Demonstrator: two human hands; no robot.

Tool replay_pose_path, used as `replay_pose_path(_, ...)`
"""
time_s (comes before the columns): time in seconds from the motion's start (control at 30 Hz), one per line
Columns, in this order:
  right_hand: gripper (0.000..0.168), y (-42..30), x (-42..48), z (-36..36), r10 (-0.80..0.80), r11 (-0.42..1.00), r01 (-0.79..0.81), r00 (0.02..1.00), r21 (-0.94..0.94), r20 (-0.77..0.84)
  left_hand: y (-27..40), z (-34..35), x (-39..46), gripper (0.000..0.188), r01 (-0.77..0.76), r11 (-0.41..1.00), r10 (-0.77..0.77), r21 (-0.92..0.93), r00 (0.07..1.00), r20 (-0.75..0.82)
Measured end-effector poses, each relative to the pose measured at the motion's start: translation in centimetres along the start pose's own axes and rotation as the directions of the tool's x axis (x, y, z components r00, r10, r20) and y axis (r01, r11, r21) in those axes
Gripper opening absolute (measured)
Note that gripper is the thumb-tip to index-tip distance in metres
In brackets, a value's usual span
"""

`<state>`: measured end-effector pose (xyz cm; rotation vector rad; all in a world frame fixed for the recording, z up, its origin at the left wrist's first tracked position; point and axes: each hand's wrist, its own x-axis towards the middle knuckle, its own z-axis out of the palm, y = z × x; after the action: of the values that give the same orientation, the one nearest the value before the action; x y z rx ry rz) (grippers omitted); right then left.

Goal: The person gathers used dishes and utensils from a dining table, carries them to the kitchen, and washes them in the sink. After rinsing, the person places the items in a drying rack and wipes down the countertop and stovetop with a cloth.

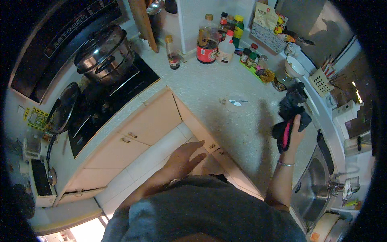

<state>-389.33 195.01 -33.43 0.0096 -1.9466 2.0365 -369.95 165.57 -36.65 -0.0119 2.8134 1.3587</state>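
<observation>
Toward the right of the countertop [205, 99], my right hand [294, 137] grips a bunched black cloth [279, 133] with a pink stripe. A bracelet circles that wrist. More dark, crumpled fabric [290, 104] extends beyond the fingers toward the wall; whether it is the same cloth I cannot tell. My left hand [186, 157] is held before my body near the counter's front edge, thumb and fingers apart, holding nothing. A small clear dish [234, 103] with a spoon lies on the counter between the two hands' sides.
A lidded steel pot [105, 57] stands on the black gas hob [121, 86], a wok [65, 106] nearby. Sauce bottles [207, 42] and a green tray [249, 68] of spice jars line the back. A bowl [294, 66] tops a jar. At right is a steel sink [314, 187].
</observation>
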Motion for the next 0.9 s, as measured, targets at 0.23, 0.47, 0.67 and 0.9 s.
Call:
replay_pose_path(0.23, 0.077, 10.3, -0.4, -5.5, 0.372, 0.117, 0.217, 0.895, -0.969, 0.245, -0.5, 1.2, 1.3, 0.034, -0.110, 0.994, 0.110, -0.023, 0.994, -0.003)
replay_pose_path(0.47, 0.077, 10.4, 1.6, 3.3, -0.096, 0.595, 0.465, 0.851, -0.656, 0.516, 0.1, 1.6, 1.6, 0.032, -0.060, 0.998, 0.060, -0.031, 0.998, 0.007)
replay_pose_path(0.67, 0.078, 12.3, 4.4, 9.7, -0.199, 0.575, 0.666, 0.677, -0.475, 0.708, 0.8, 1.1, 1.3, 0.027, 0.081, 0.996, -0.082, -0.030, 0.997, -0.009)
replay_pose_path(0.9, 0.077, 14.0, 9.4, 15.7, -0.058, 0.650, 0.483, 0.802, -0.587, 0.595, -1.4, 1.2, -2.3, 0.031, 0.186, 0.982, -0.188, -0.025, 0.962, -0.198)
